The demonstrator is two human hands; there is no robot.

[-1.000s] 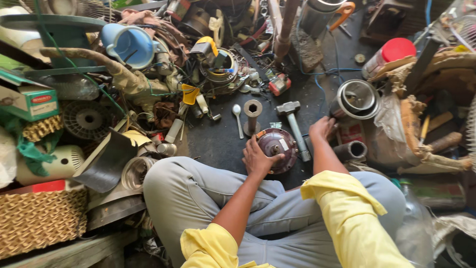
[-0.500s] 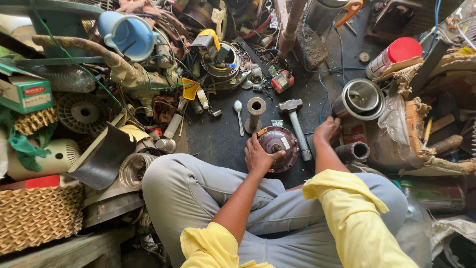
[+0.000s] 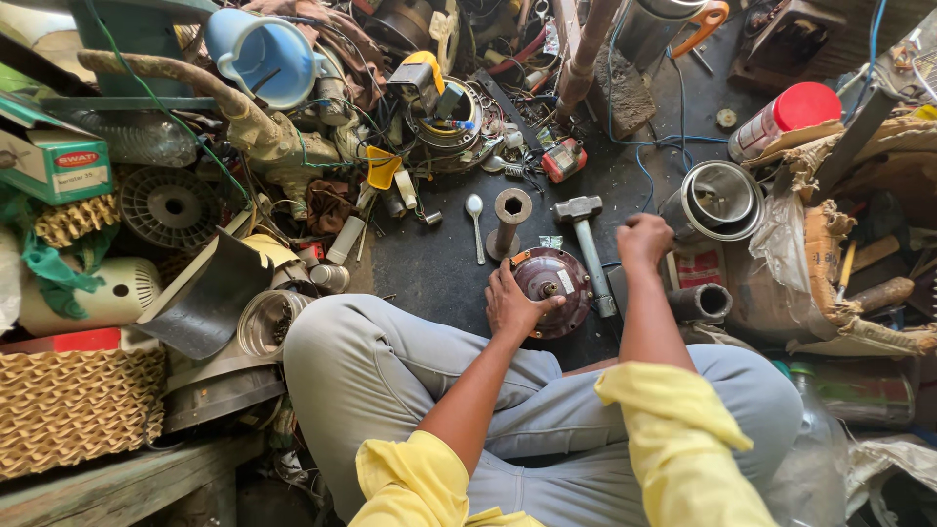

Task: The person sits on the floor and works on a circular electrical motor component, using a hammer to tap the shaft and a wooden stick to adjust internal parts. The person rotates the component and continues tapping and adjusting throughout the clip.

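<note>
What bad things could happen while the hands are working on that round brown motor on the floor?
The round brown metal motor is steadied only by the left hand, so it might roll or tip. The right hand is beside the grey steel hammer; fingers could get knocked. The white plastic spoon nearby could be crushed.

Boxes, a canister and two labels on a cluttered workshop floor

A green-and-white cardboard box (image 3: 51, 164) with a red label patch sits at the floor's left edge. A clear canister (image 3: 784, 119) with a red lid lies tilted near the upper right corner. A torn brown cardboard carton (image 3: 847, 256) stands along the right edge. A small white sticker (image 3: 566, 283) marks the round motor housing (image 3: 552, 290) at mid-floor, and a red-and-white printed label (image 3: 699, 267) lies just right of it.
</note>
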